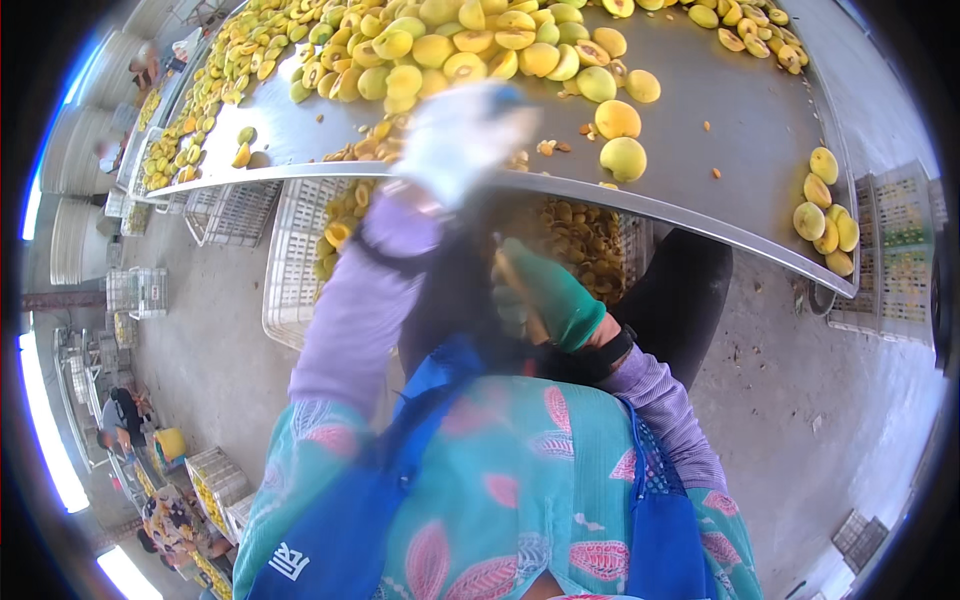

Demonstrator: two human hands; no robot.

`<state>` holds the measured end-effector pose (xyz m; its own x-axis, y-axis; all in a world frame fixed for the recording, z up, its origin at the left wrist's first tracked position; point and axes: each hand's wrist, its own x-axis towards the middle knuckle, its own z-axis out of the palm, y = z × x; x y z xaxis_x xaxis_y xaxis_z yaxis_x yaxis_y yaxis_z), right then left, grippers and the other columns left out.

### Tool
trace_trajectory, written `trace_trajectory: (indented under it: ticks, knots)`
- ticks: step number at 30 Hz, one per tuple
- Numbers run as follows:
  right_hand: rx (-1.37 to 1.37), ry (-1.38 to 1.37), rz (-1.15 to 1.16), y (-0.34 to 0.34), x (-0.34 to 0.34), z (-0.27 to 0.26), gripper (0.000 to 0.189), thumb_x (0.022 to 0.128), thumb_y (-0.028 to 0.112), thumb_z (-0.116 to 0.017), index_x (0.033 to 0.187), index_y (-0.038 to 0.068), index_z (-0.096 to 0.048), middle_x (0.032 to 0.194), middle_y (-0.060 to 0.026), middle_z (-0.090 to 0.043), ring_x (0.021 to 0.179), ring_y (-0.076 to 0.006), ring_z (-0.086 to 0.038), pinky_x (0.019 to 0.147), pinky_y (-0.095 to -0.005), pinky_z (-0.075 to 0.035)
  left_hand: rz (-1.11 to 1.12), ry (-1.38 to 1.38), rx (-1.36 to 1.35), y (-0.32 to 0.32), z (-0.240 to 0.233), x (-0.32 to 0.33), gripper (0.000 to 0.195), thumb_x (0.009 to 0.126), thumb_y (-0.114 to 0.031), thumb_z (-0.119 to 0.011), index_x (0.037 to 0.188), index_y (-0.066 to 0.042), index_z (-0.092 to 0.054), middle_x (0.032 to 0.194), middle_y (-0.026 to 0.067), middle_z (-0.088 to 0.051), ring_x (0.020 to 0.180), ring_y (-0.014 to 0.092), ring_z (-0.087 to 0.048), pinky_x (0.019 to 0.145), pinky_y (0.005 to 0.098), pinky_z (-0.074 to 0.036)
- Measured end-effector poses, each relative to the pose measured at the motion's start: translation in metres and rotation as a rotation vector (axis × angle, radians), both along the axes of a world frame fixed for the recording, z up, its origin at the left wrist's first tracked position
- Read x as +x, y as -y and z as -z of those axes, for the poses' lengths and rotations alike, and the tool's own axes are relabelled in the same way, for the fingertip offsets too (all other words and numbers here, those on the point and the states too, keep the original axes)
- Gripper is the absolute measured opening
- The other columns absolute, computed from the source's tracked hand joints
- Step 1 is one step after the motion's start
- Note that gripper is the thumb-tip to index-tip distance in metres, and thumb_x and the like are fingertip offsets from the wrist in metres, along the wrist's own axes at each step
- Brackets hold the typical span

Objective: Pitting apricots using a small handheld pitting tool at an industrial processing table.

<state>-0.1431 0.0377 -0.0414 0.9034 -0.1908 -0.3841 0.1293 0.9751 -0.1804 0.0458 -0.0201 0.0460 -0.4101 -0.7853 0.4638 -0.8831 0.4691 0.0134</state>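
Note:
My left hand (457, 139), in a white glove, is blurred above the near edge of a metal table (675, 154). A blue patch shows at its fingertips, and whether it holds anything cannot be made out. Just beyond it lies a heap of yellow peaches (433, 51), many cut in half, some with the pit showing. My right hand (551, 300), in a green glove, is closed around a tool with a wooden handle (519, 289), low in front of my lap. The tool's working end is blurred.
Below the table edge stand a white plastic crate (296, 255) with peach halves and a container of brown pits (581, 244). Loose peaches (825, 217) sit at the right corner. More crates (232, 210) stand left, with people (176, 521) working beyond.

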Motion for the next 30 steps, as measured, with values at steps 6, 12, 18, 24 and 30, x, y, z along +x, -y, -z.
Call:
trace_trajectory:
  ticks: [6, 12, 18, 24, 30]
  knots:
    - [-0.209, -0.064, 0.080, -0.004, -0.021, -0.009, 0.027, 0.089, 0.041, -0.054, 0.092, 0.014, -0.052, 0.067, 0.0029, -0.052, 0.057, -0.0084, -0.052, 0.047, -0.0219, -0.041, -0.004, 0.197, 0.791, 0.084, 0.007, -0.099, 0.040, 0.078, -0.020, -0.056, 0.116, -0.009, -0.054, 0.113, 0.0141, -0.057, 0.104, 0.030, -0.055, 0.087, 0.0398, -0.045]
    - [-1.559, -0.705, 0.611, 0.019, -0.015, 0.003, 0.025, 0.092, 0.025, -0.051, 0.100, 0.002, -0.055, 0.072, -0.0066, -0.058, 0.060, -0.0187, -0.054, 0.052, -0.0300, -0.043, 0.102, -1.507, 1.141, 0.020, 0.007, -0.013, 0.035, 0.081, -0.019, -0.063, 0.111, -0.001, -0.058, 0.099, 0.0087, -0.062, 0.083, 0.016, -0.059, 0.073, 0.0294, -0.050]
    - [-1.805, -0.729, 0.636, 0.027, -0.001, -0.027, 0.029, 0.096, 0.024, -0.043, 0.093, -0.003, -0.054, 0.066, -0.0165, -0.053, 0.058, -0.0229, -0.050, 0.057, -0.0335, -0.040, 0.077, -0.858, 0.367, -0.025, 0.015, -0.034, 0.032, 0.087, -0.018, -0.054, 0.112, 0.002, -0.054, 0.101, 0.0124, -0.062, 0.088, 0.023, -0.061, 0.080, 0.0319, -0.049]
    - [-1.783, -0.760, 0.732, 0.015, 0.014, -0.022, 0.026, 0.094, 0.020, -0.044, 0.094, -0.003, -0.054, 0.066, -0.0186, -0.053, 0.060, -0.0307, -0.053, 0.057, -0.0369, -0.040, 0.156, -0.758, -0.102, -0.022, 0.035, -0.034, 0.020, 0.084, -0.008, -0.055, 0.102, 0.002, -0.056, 0.086, 0.0134, -0.061, 0.073, 0.022, -0.060, 0.068, 0.0334, -0.050]
    - [-2.157, -0.839, 0.831, 0.013, 0.023, -0.007, 0.022, 0.094, 0.013, -0.041, 0.097, -0.004, -0.054, 0.070, -0.0178, -0.052, 0.062, -0.0293, -0.051, 0.057, -0.0350, -0.039, -0.063, -0.722, -0.171, -0.026, 0.048, -0.047, 0.027, 0.072, -0.003, -0.060, 0.099, -0.001, -0.057, 0.078, 0.0115, -0.058, 0.061, 0.025, -0.057, 0.054, 0.0331, -0.048]
